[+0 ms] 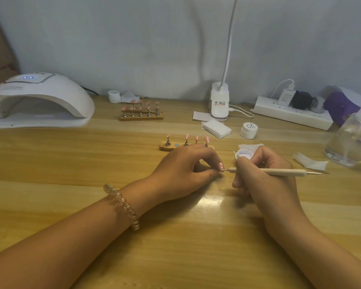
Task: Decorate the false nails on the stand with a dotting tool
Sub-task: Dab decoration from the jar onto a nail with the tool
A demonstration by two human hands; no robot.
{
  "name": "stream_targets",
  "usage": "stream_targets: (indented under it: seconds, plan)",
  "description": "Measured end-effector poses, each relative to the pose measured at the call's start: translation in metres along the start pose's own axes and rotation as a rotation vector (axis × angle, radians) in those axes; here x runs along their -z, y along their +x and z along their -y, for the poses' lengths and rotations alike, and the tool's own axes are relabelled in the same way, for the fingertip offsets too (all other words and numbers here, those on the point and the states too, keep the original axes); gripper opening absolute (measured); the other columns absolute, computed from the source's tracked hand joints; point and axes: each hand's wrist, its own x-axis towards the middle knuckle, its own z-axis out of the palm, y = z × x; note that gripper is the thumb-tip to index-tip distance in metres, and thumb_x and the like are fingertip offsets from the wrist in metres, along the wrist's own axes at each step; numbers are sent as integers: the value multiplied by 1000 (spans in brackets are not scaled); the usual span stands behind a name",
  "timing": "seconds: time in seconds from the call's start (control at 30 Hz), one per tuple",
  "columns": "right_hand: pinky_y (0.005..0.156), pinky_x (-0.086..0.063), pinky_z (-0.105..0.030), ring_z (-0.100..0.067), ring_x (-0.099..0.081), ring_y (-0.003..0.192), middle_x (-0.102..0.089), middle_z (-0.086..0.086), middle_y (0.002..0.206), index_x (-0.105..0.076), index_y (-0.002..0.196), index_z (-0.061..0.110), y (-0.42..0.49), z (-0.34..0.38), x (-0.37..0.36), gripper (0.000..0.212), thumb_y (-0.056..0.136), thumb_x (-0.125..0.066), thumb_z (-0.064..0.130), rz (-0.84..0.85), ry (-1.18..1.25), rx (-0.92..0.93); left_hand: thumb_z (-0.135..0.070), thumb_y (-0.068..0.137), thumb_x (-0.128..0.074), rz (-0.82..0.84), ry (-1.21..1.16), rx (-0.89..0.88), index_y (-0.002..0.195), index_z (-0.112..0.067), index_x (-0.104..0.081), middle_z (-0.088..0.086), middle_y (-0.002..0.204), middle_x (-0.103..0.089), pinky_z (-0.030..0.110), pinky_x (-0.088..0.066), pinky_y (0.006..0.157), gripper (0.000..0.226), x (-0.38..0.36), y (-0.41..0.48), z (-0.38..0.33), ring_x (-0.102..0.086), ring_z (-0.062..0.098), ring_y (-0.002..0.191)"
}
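Note:
My left hand point(186, 170) rests on the table and pinches a small holder with a pink false nail point(221, 166) on it. My right hand point(263, 174) grips a wooden dotting tool point(279, 172), and its metal tip touches that nail. Just behind my left hand lies a wooden stand point(165, 147) with several pink nails on metal holders, three of them dotted white; one slot is bare. An open white gel pot point(243, 154) sits behind my right hand.
A second stand of pink nails point(141, 113) stands farther back. A white nail lamp point(40, 101) is at the far left. A closed gel pot point(248, 130), wipes point(216, 128), a desk lamp base point(219, 101), a power strip point(290, 113) and a clear bottle point(350, 138) are on the right.

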Motion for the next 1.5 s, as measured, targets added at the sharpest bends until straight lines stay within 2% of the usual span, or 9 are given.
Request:
stream_targets:
  seconds: [0.27,0.53,0.67,0.8,1.0,1.07,1.17,1.33,1.5]
  plan:
    - [40,-45,-24,-10,-53,40,-62,-14,51,-45,75,-5,0,-1,1,24,80,-63,9,-2,11,-4,-17,87,-74,5,7,9,91,-25,-72,-20,86,-65,13,-38,63,9,1,0,0,-56,-13,74]
    - [39,-40,-18,-8,-50,39,-61,-7,48,-48,67,10,1,-2,2,23,84,-63,9,-57,80,20,-18,87,-73,11,-2,18,91,-26,-72,-19,88,-65,16,-38,63,9,1,0,0,-56,-12,74]
    - [40,-39,-16,-6,-49,41,-59,-1,49,-53,74,16,4,2,6,26,93,-65,29,-125,112,129,-17,87,-73,8,-8,17,91,-25,-73,-21,86,-65,10,-35,62,9,0,0,1,-55,-14,73]
    - [43,-41,-17,-4,-50,44,-59,3,51,-63,80,12,17,1,20,34,91,-64,44,-203,65,156,-18,87,-74,2,-9,9,90,-25,-73,-23,82,-63,7,-34,62,8,0,-1,0,-53,-15,71]
    - [48,-40,-22,-4,-51,45,-65,6,59,-70,82,16,32,-13,26,30,97,-59,40,-194,-60,125,-18,88,-73,11,-16,17,93,-24,-74,-17,89,-67,8,-35,62,8,0,-1,0,-54,-12,72]
    - [48,-40,-20,1,-53,49,-66,8,59,-69,81,19,34,-16,26,29,99,-56,38,-174,-91,139,-17,88,-73,10,-20,22,93,-25,-74,-16,90,-68,9,-35,62,9,0,-1,0,-55,-12,72]
    - [57,-39,-27,2,-53,50,-64,6,60,-63,82,22,36,-20,28,24,100,-55,36,-178,-99,153,-17,88,-73,7,-25,25,94,-25,-74,-16,91,-68,9,-36,63,10,0,0,0,-56,-10,74]
    - [48,-39,-8,6,-57,51,-65,3,66,-54,80,22,38,-23,26,21,98,-57,32,-185,-130,177,-17,88,-72,7,-23,28,92,-29,-73,-18,89,-66,9,-36,63,12,0,0,0,-56,-10,74]
    - [48,-38,-7,5,-55,52,-62,5,63,-55,76,21,37,-23,26,24,97,-59,32,-160,-194,195,-17,88,-73,6,-25,20,90,-29,-72,-20,87,-64,6,-37,62,12,1,0,-1,-55,-13,73]
